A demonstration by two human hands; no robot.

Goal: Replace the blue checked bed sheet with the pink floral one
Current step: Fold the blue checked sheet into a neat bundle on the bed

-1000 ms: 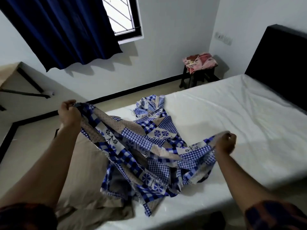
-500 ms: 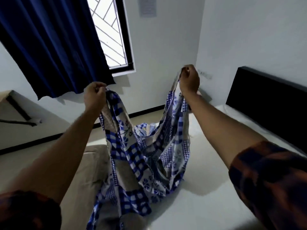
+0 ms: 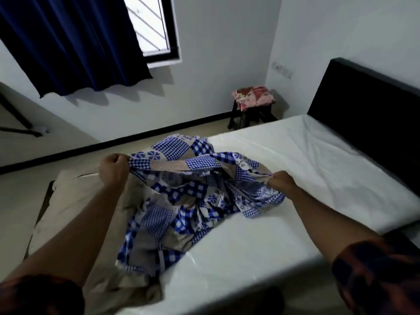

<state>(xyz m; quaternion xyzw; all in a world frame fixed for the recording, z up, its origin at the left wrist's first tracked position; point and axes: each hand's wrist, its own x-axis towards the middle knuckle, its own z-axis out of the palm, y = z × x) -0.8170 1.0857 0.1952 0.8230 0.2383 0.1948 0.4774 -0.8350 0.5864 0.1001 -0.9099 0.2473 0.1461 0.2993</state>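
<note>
The left grip (image 3: 113,169) and right grip (image 3: 280,181) each clench a hem of the soft, light blue checked cotton sheet (image 3: 181,201), which lies bunched along the bare white mattress (image 3: 295,167)'s left edge. It looks limp, so best gathered by the hems.

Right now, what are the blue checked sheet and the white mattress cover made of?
The blue checked sheet: thin cloth, probably cotton; it crumples into soft matte folds. The white mattress cover: smooth, shiny, sharp creases and glints; perhaps plastic or coated fabric.
</note>
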